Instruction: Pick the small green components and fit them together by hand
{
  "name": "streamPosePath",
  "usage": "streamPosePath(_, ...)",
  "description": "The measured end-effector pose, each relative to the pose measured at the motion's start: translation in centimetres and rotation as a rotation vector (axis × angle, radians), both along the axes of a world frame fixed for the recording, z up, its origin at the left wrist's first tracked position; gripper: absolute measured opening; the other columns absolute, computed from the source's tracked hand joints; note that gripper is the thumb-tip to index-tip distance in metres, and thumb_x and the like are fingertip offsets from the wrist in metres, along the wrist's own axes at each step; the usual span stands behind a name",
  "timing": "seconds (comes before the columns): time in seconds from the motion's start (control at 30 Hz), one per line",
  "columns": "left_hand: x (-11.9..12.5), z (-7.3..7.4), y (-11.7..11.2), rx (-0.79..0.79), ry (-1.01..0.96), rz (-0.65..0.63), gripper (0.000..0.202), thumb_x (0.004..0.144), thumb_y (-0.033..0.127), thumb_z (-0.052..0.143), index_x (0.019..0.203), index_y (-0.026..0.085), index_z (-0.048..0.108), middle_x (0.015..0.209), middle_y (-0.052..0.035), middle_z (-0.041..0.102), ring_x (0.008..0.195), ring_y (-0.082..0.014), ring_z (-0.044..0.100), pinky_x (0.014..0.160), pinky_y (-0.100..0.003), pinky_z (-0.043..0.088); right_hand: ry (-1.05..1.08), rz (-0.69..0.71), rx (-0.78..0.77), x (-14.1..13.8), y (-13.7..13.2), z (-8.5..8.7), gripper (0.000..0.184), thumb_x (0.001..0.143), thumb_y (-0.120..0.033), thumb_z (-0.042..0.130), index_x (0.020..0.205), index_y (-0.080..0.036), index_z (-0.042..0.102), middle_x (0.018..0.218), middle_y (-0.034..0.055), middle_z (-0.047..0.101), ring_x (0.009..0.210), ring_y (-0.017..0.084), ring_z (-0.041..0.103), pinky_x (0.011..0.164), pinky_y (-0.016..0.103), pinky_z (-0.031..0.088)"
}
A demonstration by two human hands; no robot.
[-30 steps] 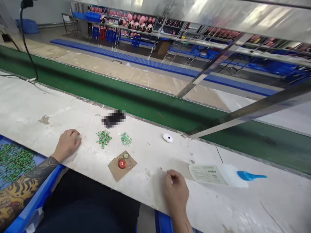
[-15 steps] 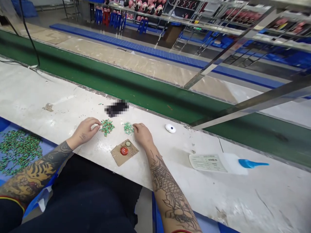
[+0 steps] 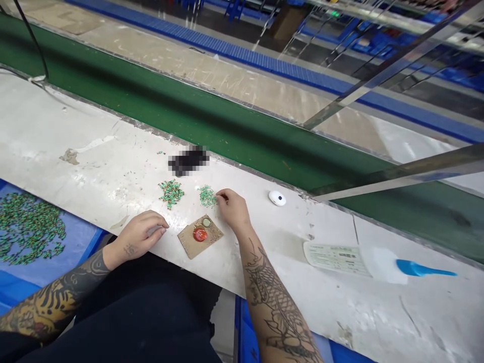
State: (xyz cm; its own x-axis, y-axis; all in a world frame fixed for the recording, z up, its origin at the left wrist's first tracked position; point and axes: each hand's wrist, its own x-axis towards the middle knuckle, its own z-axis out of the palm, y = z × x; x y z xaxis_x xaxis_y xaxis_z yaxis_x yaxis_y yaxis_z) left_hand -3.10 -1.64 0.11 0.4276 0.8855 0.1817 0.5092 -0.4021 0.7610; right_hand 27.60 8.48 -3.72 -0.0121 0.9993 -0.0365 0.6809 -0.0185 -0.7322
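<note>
My left hand (image 3: 145, 235) hovers near the table's front edge, left of a small cardboard piece (image 3: 191, 248). Its thumb and fingers are pinched together; whatever lies between them is too small to make out. On the cardboard are a glossy red blob (image 3: 200, 233) and a small round pale-green spot (image 3: 206, 222). My right hand (image 3: 233, 210) has curled fingers, with the tips at the right edge of a pile of tiny light-green pieces (image 3: 207, 196). What those fingertips grip is hidden. A pile of small green-and-orange pieces (image 3: 171, 193) lies further left.
A white bottle with a blue nozzle (image 3: 389, 265) lies on the right. A white oval case (image 3: 277, 198) and a blurred-out dark object (image 3: 188, 161) sit further back. Many green-and-orange pieces fill a blue tray (image 3: 77, 242) at lower left. A metal strut (image 3: 397, 174) slants over the green belt (image 3: 151, 106).
My left hand has drawn back from the green-and-orange pile toward the table's front edge. My right hand stays by the light-green pile. The camera view has tilted downward.
</note>
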Motion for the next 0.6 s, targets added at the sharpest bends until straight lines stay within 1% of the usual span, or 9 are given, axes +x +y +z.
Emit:
streamPosePath(0.1, 1.0, 0.8, 0.2, -0.069, -0.078, -0.02, 0.016, 0.095, 0.021, 0.053, 0.099, 0.02, 0.069, 0.097, -0.0072, 0.073, 0.092, -0.0195, 0.068, 0.084, -0.033, 0.054, 0.215, -0.048, -0.002, -0.7, -1.8, 1.1, 0.018, 0.088, -0.037, 0.056, 0.09, -0.02, 0.062, 0.087, 0.0042, 0.069, 0.077, 0.019, 0.061, 0.077, 0.036, 0.051)
streamPosePath(0.17, 2.1, 1.4, 0.6, -0.141, -0.141, -0.02, 0.015, 0.094, 0.022, 0.055, 0.096, 0.02, 0.07, 0.094, -0.0063, 0.074, 0.089, -0.0188, 0.069, 0.082, -0.032, 0.054, 0.37, -0.029, -0.014, -1.8, -3.9, 2.2, 0.02, 0.09, -0.041, 0.056, 0.092, -0.021, 0.058, 0.087, 0.0038, 0.07, 0.072, 0.017, 0.061, 0.07, 0.033, 0.052)
streamPosePath(0.2, 2.7, 1.7, 0.8, -0.177, -0.165, -0.015, 0.014, 0.093, 0.022, 0.057, 0.094, 0.02, 0.07, 0.093, -0.0058, 0.074, 0.087, -0.0185, 0.069, 0.081, -0.031, 0.054, 0.438, -0.011, -0.023, -2.4, -5.0, 2.9, 0.02, 0.09, -0.042, 0.056, 0.092, -0.022, 0.058, 0.088, 0.0038, 0.07, 0.072, 0.017, 0.062, 0.069, 0.032, 0.053)
streamPosePath(0.27, 3.9, 2.4, 1.1, -0.252, -0.213, 0.007, 0.013, 0.092, 0.023, 0.059, 0.092, 0.02, 0.071, 0.091, -0.0053, 0.075, 0.085, -0.0179, 0.069, 0.079, -0.03, 0.053, 0.55, 0.02, -0.04, -3.9, -7.3, 4.2, 0.019, 0.093, -0.043, 0.057, 0.094, -0.023, 0.056, 0.093, 0.0043, 0.073, 0.079, 0.017, 0.066, 0.075, 0.034, 0.055)
streamPosePath(0.33, 5.1, 2.9, 1.2, -0.359, -0.309, 0.033, 0.013, 0.091, 0.024, 0.061, 0.094, 0.019, 0.073, 0.091, -0.0056, 0.076, 0.084, -0.0174, 0.069, 0.077, -0.029, 0.053, 0.684, 0.039, -0.059, -5.3, -9.4, 5.3, 0.017, 0.096, -0.041, 0.059, 0.095, -0.025, 0.055, 0.103, 0.0053, 0.074, 0.092, 0.019, 0.068, 0.083, 0.036, 0.055)
streamPosePath(0.4, 6.0, 3.3, 0.9, -0.498, -0.458, 0.038, 0.016, 0.091, 0.028, 0.063, 0.096, 0.017, 0.074, 0.094, -0.0067, 0.077, 0.086, -0.0177, 0.07, 0.079, -0.029, 0.054, 0.86, 0.045, -0.064, -6.5, -11.0, 6.2, 0.012, 0.097, -0.037, 0.061, 0.095, -0.026, 0.055, 0.114, 0.0051, 0.073, 0.106, 0.02, 0.067, 0.093, 0.039, 0.053)
streamPosePath(0.47, 6.5, 3.5, 0.4, -0.633, -0.603, 0.011, 0.02, 0.091, 0.031, 0.064, 0.099, 0.016, 0.073, 0.095, -0.0079, 0.076, 0.087, -0.0183, 0.07, 0.08, -0.03, 0.055, 0.995, 0.047, -0.05, -7.5, -12.2, 6.6, 0.009, 0.097, -0.033, 0.063, 0.094, -0.027, 0.057, 0.123, 0.0037, 0.069, 0.119, 0.021, 0.061, 0.102, 0.042, 0.049)
streamPosePath(0.53, 6.7, 3.7, -0.2, -0.726, -0.705, -0.023, 0.022, 0.09, 0.033, 0.065, 0.099, 0.015, 0.073, 0.092, -0.0081, 0.075, 0.084, -0.0183, 0.07, 0.078, -0.031, 0.055, 1.048, 0.053, -0.044, -8.1, -12.9, 6.6, 0.009, 0.095, -0.032, 0.066, 0.091, -0.027, 0.058, 0.128, 0.0023, 0.063, 0.126, 0.022, 0.056, 0.104, 0.042, 0.048)
streamPosePath(0.6, 6.7, 3.9, -0.7, -0.764, -0.752, -0.035, 0.021, 0.09, 0.034, 0.066, 0.096, 0.015, 0.072, 0.088, -0.0069, 0.072, 0.081, -0.0171, 0.068, 0.075, -0.03, 0.054, 1.073, 0.063, -0.057, -8.5, -13.5, 6.5, 0.009, 0.093, -0.031, 0.068, 0.09, -0.028, 0.061, 0.128, 0.0018, 0.058, 0.123, 0.022, 0.055, 0.098, 0.039, 0.052)
